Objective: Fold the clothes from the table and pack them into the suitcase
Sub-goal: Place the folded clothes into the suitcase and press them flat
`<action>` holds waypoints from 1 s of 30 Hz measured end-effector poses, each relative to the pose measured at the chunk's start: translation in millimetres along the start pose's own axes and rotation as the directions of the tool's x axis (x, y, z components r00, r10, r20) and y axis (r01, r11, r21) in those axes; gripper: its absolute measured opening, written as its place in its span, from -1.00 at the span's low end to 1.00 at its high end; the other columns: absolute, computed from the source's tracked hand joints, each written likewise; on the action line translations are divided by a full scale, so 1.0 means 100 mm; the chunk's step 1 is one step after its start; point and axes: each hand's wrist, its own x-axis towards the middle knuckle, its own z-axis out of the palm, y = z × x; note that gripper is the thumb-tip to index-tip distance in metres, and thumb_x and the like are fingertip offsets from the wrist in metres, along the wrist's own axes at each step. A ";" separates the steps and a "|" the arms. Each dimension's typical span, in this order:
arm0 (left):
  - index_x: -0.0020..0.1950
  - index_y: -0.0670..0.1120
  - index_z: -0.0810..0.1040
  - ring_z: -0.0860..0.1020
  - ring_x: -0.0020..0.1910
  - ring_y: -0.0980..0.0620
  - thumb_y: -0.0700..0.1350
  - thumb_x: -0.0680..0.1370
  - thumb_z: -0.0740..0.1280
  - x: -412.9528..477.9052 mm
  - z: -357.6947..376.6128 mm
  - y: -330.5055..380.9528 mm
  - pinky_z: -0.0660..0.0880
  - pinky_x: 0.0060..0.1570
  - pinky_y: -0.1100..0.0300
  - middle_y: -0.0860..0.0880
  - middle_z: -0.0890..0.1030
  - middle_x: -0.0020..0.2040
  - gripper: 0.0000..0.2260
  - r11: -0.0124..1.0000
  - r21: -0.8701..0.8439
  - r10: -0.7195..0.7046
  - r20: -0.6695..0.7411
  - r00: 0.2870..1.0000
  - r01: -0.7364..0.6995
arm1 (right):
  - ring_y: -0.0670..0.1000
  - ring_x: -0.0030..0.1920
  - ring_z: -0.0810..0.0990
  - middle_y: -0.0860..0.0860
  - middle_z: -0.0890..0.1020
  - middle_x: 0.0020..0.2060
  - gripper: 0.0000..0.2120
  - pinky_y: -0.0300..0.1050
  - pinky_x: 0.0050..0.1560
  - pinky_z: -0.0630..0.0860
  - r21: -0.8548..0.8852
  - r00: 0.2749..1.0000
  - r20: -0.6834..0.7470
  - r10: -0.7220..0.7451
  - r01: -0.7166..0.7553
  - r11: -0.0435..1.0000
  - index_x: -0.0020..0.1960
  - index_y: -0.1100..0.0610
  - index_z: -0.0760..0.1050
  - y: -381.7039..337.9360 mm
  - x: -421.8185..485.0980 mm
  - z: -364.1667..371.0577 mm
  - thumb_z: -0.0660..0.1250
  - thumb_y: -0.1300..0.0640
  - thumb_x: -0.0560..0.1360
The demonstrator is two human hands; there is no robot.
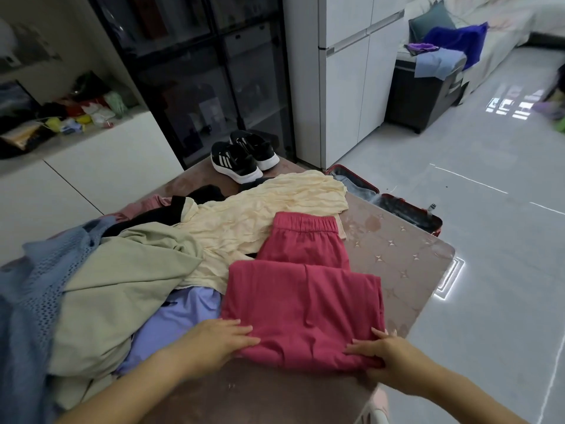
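On patterned table (pixel 397 255), pink trousers (pixel 302 304), suitcase (pixel 406 209) beside, glossy floor (pixel 489 185)

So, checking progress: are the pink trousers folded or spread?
Folded: the pink trousers lie doubled over, left hand and right hand on the fold.

I see only a strip of the suitcase (pixel 406 213); the table (pixel 397 252) hides the rest. The blue knit (pixel 27 301) runs off the left edge, the black garment (pixel 143 220) lies mostly buried, and I cannot tell whether the right hand (pixel 377 354) pinches the red trousers (pixel 305 301).

no legible text, three stripes on black sneakers (pixel 235 162), possibly branding
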 end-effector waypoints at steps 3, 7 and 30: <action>0.36 0.25 0.39 0.42 0.29 0.23 0.17 0.47 -0.06 -0.22 -0.13 0.28 0.38 0.24 0.29 0.23 0.45 0.34 -0.50 0.976 -0.218 0.003 0.117 0.993 0.023 | -0.35 0.11 0.50 -0.59 0.49 -0.16 -0.52 -0.42 0.23 0.36 0.161 0.995 0.098 0.022 -0.038 0.986 0.03 -0.53 0.40 -0.12 -0.22 -0.05 0.32 0.11 0.45; -0.01 0.22 0.54 0.55 -0.08 0.20 0.02 0.57 0.23 -0.26 -0.42 0.34 0.46 -0.06 0.23 0.16 0.62 -0.03 -0.88 0.858 -0.501 -0.040 0.154 0.987 0.113 | -0.20 -0.31 0.57 -0.26 0.60 -0.33 -0.69 -0.25 -0.24 0.52 0.355 0.999 0.039 0.020 -0.033 0.934 -0.17 -0.32 0.57 -0.20 -0.36 -0.24 0.35 0.14 0.43; 0.54 0.08 0.07 0.05 0.53 -0.06 0.31 0.48 0.16 1.42 -0.84 -0.25 0.03 0.48 -0.03 -0.01 0.08 0.55 -0.31 0.857 -0.196 -0.513 -0.251 0.821 0.476 | 0.05 0.37 0.35 -0.03 0.40 0.36 -0.54 0.11 0.46 0.00 -0.035 0.820 -0.446 0.358 -0.416 0.909 0.38 -0.13 0.33 0.67 1.33 -1.04 0.24 -0.14 0.50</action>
